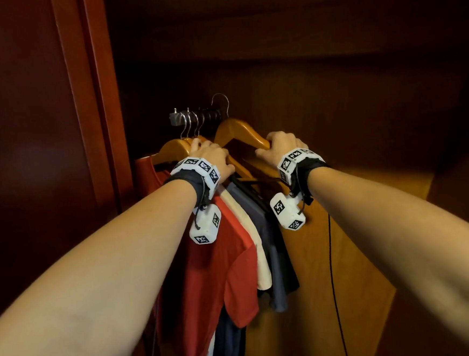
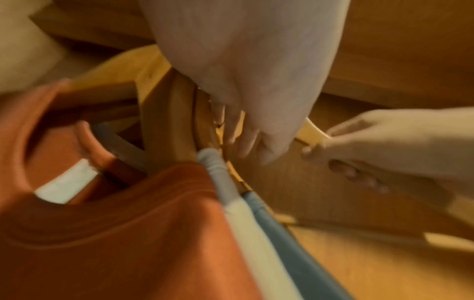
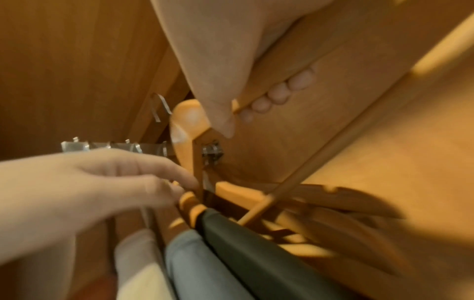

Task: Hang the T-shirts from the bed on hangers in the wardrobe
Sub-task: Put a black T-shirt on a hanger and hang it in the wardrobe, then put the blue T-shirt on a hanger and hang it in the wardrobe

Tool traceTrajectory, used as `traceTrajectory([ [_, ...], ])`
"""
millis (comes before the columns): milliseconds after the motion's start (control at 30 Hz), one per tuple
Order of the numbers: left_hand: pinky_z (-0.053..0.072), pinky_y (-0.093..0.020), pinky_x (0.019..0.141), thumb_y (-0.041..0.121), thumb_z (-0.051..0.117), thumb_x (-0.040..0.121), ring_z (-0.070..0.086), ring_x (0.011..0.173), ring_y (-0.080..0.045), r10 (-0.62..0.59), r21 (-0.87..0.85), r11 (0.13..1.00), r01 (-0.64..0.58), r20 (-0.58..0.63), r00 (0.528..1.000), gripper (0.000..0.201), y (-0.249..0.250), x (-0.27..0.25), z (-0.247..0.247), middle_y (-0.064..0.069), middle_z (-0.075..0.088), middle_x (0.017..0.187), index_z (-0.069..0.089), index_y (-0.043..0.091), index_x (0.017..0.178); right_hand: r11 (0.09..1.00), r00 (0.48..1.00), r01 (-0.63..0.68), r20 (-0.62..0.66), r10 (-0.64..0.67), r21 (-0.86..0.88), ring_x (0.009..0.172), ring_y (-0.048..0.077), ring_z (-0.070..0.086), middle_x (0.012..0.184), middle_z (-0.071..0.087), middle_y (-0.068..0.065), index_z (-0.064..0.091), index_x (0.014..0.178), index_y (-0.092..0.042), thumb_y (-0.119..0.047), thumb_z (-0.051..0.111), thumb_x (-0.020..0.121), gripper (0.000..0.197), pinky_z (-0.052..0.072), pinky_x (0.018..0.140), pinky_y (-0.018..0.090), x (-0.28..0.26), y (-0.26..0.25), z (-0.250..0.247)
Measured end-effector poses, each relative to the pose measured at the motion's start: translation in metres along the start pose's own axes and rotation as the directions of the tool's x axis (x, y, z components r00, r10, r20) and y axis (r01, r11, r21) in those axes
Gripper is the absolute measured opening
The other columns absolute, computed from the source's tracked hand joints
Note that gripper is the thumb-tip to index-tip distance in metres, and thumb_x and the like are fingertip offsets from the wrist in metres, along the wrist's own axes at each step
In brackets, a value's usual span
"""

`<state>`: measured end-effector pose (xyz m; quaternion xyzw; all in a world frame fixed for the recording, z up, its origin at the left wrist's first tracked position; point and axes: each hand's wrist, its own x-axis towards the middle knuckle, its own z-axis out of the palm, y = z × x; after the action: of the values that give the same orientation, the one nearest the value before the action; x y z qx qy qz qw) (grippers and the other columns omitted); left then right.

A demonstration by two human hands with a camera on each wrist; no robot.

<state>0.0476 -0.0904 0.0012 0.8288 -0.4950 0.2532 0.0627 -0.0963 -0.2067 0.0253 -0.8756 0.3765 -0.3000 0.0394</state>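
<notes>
My right hand (image 1: 281, 143) grips one arm of a bare wooden hanger (image 1: 235, 130); its fingers curl under that arm in the right wrist view (image 3: 277, 95). The hanger's metal hook (image 1: 221, 101) stands higher than the other hooks on the short rail (image 1: 176, 117). My left hand (image 1: 212, 157) rests with straight fingers (image 2: 243, 130) on the tops of the hangers that carry shirts. A red T-shirt (image 1: 215, 263) hangs nearest. Behind it hang a cream one (image 1: 260, 249), a blue-grey one (image 1: 271, 231) and a dark one.
The dark red wardrobe door (image 1: 28, 138) and its frame (image 1: 93, 104) stand at the left. The wooden back and side panels (image 1: 337, 141) close in the right. A black cable (image 1: 333, 268) hangs down from my right wrist.
</notes>
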Motion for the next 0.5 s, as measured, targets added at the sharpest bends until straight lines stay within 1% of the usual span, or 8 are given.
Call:
traceTrajectory([
  [67, 0.015, -0.046, 0.115, 0.046, 0.050, 0.093, 0.052, 0.123, -0.023, -0.047, -0.088, 0.995, 0.043, -0.037, 0.998, 0.039, 0.007, 0.000, -0.003, -0.002, 0.063, 0.125, 0.065, 0.023, 0.120, 1.000, 0.999, -0.029, -0.035, 0.029, -0.008, 0.088, 0.023, 0.064, 0.100, 0.067, 0.000, 0.060, 0.130, -0.027, -0.053, 0.063, 0.087, 0.050, 0.050, 0.072, 0.033, -0.011, 0.011, -0.005],
  [133, 0.017, -0.048, 0.116, 0.044, 0.052, 0.094, 0.055, 0.119, -0.026, -0.118, -0.206, 0.973, 0.107, -0.043, 0.992, 0.040, 0.017, 0.001, -0.007, -0.005, 0.062, 0.123, 0.061, 0.018, 0.123, 0.998, 0.997, -0.056, -0.053, 0.055, -0.026, 0.092, 0.024, 0.064, 0.104, 0.067, 0.000, 0.059, 0.133, -0.027, -0.053, 0.064, 0.087, 0.053, 0.048, 0.072, 0.032, -0.025, 0.022, -0.012],
  [200, 0.031, -0.047, 0.111, 0.040, 0.057, 0.093, 0.055, 0.119, -0.031, -0.196, -0.391, 0.905, 0.168, -0.032, 0.980, 0.047, 0.031, -0.001, -0.013, -0.011, 0.058, 0.128, 0.054, 0.012, 0.130, 0.996, 0.995, -0.079, -0.072, 0.076, -0.043, 0.095, 0.024, 0.066, 0.107, 0.068, 0.001, 0.058, 0.134, -0.027, -0.054, 0.065, 0.086, 0.056, 0.051, 0.075, 0.033, -0.038, 0.032, -0.021],
  [233, 0.038, -0.045, 0.106, 0.038, 0.060, 0.092, 0.054, 0.120, -0.032, -0.224, -0.502, 0.845, 0.186, -0.016, 0.975, 0.053, 0.040, -0.002, -0.017, -0.013, 0.055, 0.133, 0.048, 0.010, 0.136, 0.995, 0.993, -0.091, -0.082, 0.087, -0.049, 0.094, 0.023, 0.066, 0.106, 0.068, 0.000, 0.058, 0.135, -0.026, -0.054, 0.065, 0.086, 0.056, 0.053, 0.076, 0.033, -0.044, 0.037, -0.027],
  [267, 0.041, -0.044, 0.103, 0.037, 0.061, 0.092, 0.052, 0.123, -0.033, -0.231, -0.605, 0.772, 0.194, 0.017, 0.973, 0.060, 0.050, -0.005, -0.022, -0.014, 0.052, 0.137, 0.042, 0.010, 0.142, 0.993, 0.991, -0.104, -0.093, 0.099, -0.054, 0.091, 0.021, 0.066, 0.103, 0.068, -0.002, 0.058, 0.134, -0.026, -0.053, 0.066, 0.086, 0.056, 0.054, 0.077, 0.034, -0.051, 0.041, -0.033],
  [333, 0.041, -0.044, 0.103, 0.042, 0.059, 0.094, 0.050, 0.127, -0.033, -0.204, -0.757, 0.624, 0.194, 0.082, 0.976, 0.065, 0.069, -0.011, -0.032, -0.012, 0.050, 0.142, 0.035, 0.015, 0.148, 0.990, 0.988, -0.114, -0.117, 0.105, -0.079, 0.084, 0.018, 0.063, 0.094, 0.064, -0.005, 0.060, 0.132, -0.026, -0.051, 0.066, 0.087, 0.052, 0.052, 0.072, 0.032, -0.065, 0.050, -0.049],
  [433, 0.043, -0.047, 0.105, 0.052, 0.051, 0.095, 0.053, 0.125, -0.035, -0.164, -0.885, 0.425, 0.192, 0.133, 0.977, 0.064, 0.100, -0.019, -0.046, -0.011, 0.052, 0.141, 0.034, 0.023, 0.150, 0.983, 0.986, -0.113, -0.137, 0.093, -0.147, 0.080, 0.018, 0.062, 0.087, 0.062, -0.005, 0.065, 0.120, -0.024, -0.047, 0.066, 0.089, 0.039, 0.047, 0.068, 0.030, -0.089, 0.061, -0.078],
  [500, 0.046, -0.051, 0.103, 0.055, 0.048, 0.094, 0.057, 0.119, -0.034, -0.144, -0.927, 0.334, 0.173, 0.131, 0.981, 0.060, 0.120, -0.028, -0.055, -0.010, 0.056, 0.134, 0.039, 0.027, 0.146, 0.976, 0.984, -0.130, -0.145, 0.105, -0.174, 0.078, 0.017, 0.063, 0.086, 0.062, -0.004, 0.066, 0.116, -0.022, -0.044, 0.066, 0.090, 0.034, 0.049, 0.066, 0.030, -0.106, 0.069, -0.096],
])
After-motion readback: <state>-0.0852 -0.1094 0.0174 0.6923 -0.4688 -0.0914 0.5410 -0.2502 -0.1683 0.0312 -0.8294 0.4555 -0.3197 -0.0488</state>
